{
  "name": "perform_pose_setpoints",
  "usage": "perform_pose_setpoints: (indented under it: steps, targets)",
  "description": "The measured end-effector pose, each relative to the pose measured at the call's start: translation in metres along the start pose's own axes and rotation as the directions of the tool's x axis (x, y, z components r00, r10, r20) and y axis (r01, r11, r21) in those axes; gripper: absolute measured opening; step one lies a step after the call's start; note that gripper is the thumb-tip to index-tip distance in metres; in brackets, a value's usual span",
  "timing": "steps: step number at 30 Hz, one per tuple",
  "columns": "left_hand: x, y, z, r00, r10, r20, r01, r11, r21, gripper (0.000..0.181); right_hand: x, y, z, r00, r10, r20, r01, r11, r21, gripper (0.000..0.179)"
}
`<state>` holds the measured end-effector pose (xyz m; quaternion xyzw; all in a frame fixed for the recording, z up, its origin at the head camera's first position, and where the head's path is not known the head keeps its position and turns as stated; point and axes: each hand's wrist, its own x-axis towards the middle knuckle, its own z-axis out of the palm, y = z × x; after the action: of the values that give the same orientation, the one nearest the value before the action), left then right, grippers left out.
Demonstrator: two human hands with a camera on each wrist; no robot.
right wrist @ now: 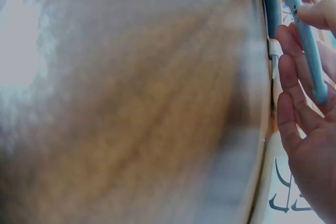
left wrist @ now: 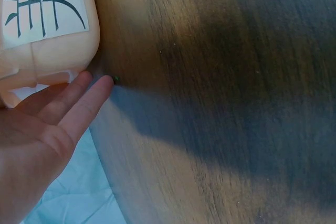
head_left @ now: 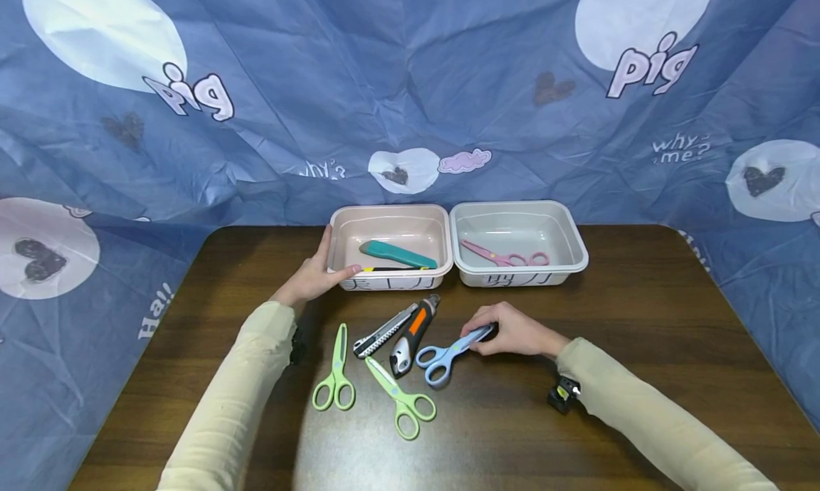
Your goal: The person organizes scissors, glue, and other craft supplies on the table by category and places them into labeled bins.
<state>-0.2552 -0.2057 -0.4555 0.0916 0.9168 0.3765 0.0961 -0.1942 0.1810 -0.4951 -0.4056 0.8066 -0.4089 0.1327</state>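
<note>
My right hand (head_left: 512, 330) pinches blue scissors (head_left: 452, 354) by the blade end, handle loops pointing left; in the right wrist view thumb and fingers meet on the scissors (right wrist: 310, 51). My left hand (head_left: 312, 274) rests against the left front corner of the pink bin (head_left: 392, 212), thumb at the front rim; its fingers look straight in the left wrist view, by the bin's labelled wall (left wrist: 63, 51). The pink bin contains a teal utility knife (head_left: 400, 253) and a yellow-and-black item (head_left: 391, 269). Pink scissors (head_left: 502, 255) lie inside the pale grey-blue bin (head_left: 519, 269).
On the wooden table (head_left: 512, 434), a silver utility knife (head_left: 384, 331) lies beside a black-and-orange one (head_left: 414, 334). Green scissors (head_left: 335, 373) and a second green pair (head_left: 402, 400) lie nearer the front. A blue printed cloth (head_left: 269, 156) hangs behind the bins.
</note>
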Motion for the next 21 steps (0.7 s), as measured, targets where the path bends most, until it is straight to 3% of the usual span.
perform_pose_setpoints:
  steps: [15, 21]
  targets:
    - [0.001, -0.001, 0.000, 1.000, 0.005, 0.000, -0.005, 1.000, 0.002, 0.107, -0.011, -0.002, -0.012, 0.997, -0.005, -0.080, 0.003, 1.000, -0.020, 0.023]
    - [0.000, 0.000, 0.000, 1.000, 0.011, -0.003, -0.011, 1.000, 0.006, 0.106, -0.015, -0.004, -0.019, 0.991, 0.030, -0.131, -0.030, 1.000, 0.002, 0.022]
